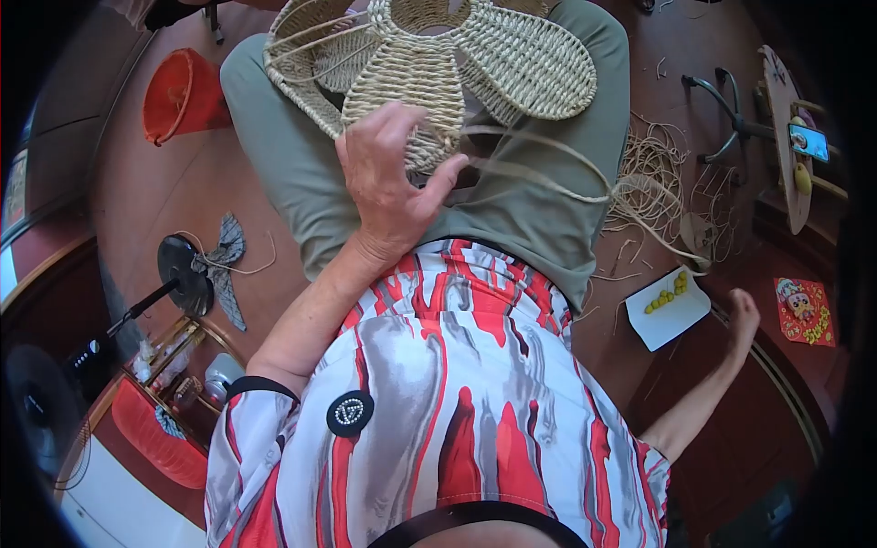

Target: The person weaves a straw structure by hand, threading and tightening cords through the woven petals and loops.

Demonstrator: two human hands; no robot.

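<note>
A woven straw piece (406, 87) with petal-shaped panels round a ring opening lies across the person's knees at the top. My left hand (388, 178) is over the lower edge of its middle petal, thumb and fingers apart, with slight blur at the fingertips. From beside that edge a pale cord (557, 187) runs right in a blurred loop. My right hand (744, 310) is far out to the right, its fingers closed. Whatever it may hold is too small to make out. The cord passes toward the floor near the white sheet, short of the visible right hand.
A heap of loose cord (649, 178) lies on the floor at the right, above a white sheet (669, 309) with small yellow pieces. A red bucket (183, 98) stands upper left. Left are a black round base (185, 274) and a rack; far right, a wooden stand (784, 137) with a phone.
</note>
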